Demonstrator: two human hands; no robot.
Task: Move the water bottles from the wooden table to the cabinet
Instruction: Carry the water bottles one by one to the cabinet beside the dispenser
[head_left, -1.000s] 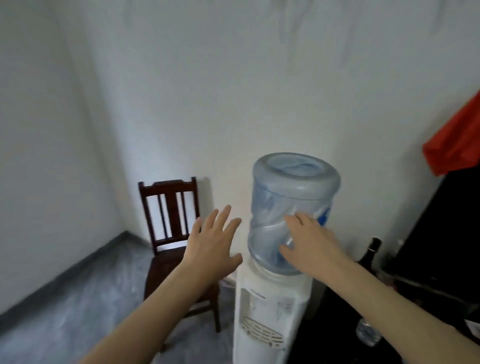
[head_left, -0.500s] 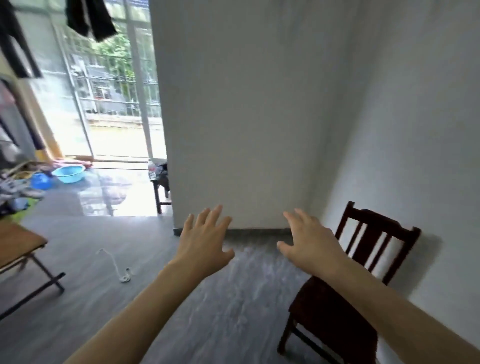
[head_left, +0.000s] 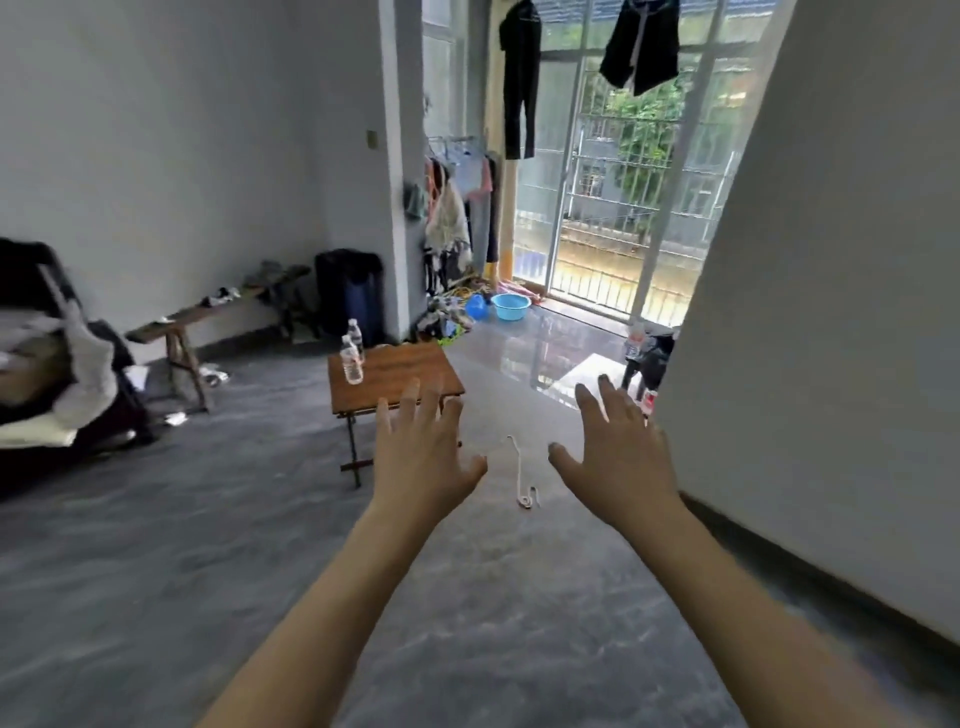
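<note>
Best to close on the two water bottles (head_left: 352, 358) standing upright, seemingly touching, on the tabletop (head_left: 410, 371) beyond the left hand (head_left: 423, 457), left and right hand (head_left: 615, 452) both empty with fingers spread, then grip one bottle low.

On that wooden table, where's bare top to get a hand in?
Wooden table: two water bottles crowd its far left corner. The top right of them and toward the near edge is bare. Left hand and right hand are empty.
</note>
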